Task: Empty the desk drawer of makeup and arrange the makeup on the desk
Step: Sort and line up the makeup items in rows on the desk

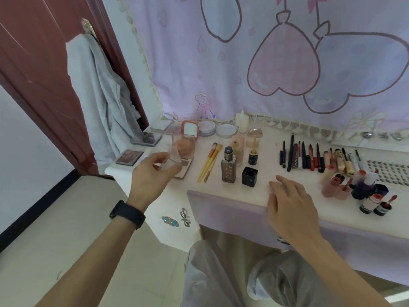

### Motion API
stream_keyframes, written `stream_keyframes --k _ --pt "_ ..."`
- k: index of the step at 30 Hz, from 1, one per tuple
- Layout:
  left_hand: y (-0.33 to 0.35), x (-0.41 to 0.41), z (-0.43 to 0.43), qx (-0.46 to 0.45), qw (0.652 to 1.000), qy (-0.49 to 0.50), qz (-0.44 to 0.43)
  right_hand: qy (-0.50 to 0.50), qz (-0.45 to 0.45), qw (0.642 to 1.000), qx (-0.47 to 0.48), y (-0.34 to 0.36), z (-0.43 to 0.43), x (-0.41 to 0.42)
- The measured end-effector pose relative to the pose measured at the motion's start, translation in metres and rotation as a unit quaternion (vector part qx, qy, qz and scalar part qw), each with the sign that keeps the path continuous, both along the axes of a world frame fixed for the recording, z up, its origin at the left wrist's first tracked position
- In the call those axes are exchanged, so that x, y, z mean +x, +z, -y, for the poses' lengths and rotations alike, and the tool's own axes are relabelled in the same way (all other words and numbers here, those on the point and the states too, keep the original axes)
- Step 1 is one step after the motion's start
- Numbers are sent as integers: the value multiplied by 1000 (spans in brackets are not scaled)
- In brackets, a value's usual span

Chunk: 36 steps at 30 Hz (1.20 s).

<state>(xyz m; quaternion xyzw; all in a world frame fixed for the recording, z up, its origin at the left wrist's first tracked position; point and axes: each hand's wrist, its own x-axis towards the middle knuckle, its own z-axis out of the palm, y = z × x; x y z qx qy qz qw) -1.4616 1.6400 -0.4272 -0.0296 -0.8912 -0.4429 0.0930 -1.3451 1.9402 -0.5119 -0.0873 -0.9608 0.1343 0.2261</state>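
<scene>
My left hand [150, 173] holds a small clear plastic case [171, 159] above the desk's left part, just in front of an open peach compact [183, 145]. My right hand [290, 202] rests flat with straight fingers on the desk's front edge [232, 196]. Arranged on the desk are yellow-handled brushes [209, 161], a brown foundation bottle [229, 166], a black cube cap [249, 175], a row of pencils and liners [309, 156], and a cluster of lip tints [354, 185]. The drawer is not visible.
Eyeshadow palettes [129, 156] lie at the desk's left end, round powder cases [207, 128] at the back. Two hair clips [177, 219] sit on the near left corner. A grey garment [99, 96] hangs on the red door. My knees are under the desk.
</scene>
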Motion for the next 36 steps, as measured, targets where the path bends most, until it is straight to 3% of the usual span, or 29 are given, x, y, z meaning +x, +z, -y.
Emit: stream_keyframes --k 6,17,31,36 --pt "15 -89 29 -24 996 77 44 -4 -11 999 35 1 -10 -14" --pt "11 -190 9 -124 985 71 93 -9 -17 999 39 -4 -14 -26" --pt "-18 -212 -14 -275 954 35 114 -17 -3 1000 25 -4 -13 -26" --pt "-17 -216 -12 -270 952 33 142 -13 -10 999 29 -5 -13 -27"
